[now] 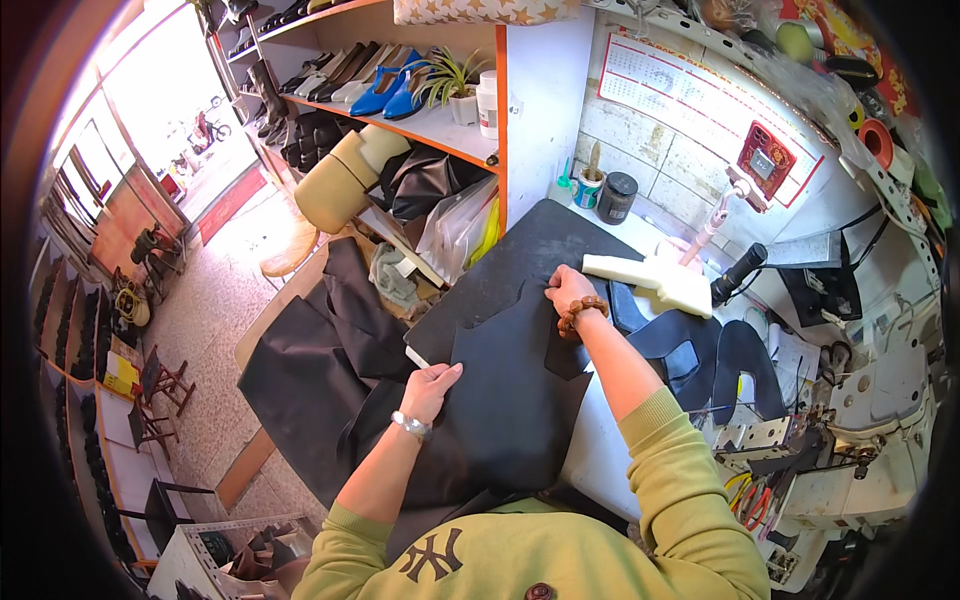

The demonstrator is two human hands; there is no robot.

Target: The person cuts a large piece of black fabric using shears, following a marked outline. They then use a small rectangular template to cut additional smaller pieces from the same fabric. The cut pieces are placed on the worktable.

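A wide black sheet (505, 400), which looks like leather, lies over a black work board (540, 240) and hangs toward me. My left hand (430, 392), with a watch on its wrist, is closed on the sheet's left edge, thumb on top, close to the board's pale corner. At the sheet's far edge, my right hand (572, 290) pinches the material with its fingers pressed together. The fingertips are partly hidden there. A beaded bracelet (582, 314) circles that wrist. More dark material (320, 365) hangs in folds on the left.
Right of the board are a cream foam block (650, 277), curved black cut pieces (748, 370) and a sewing machine (865, 440). A brush pot (588, 187) and a dark jar (618, 198) stand at the back. Shoes line the orange-edged shelf (440, 138).
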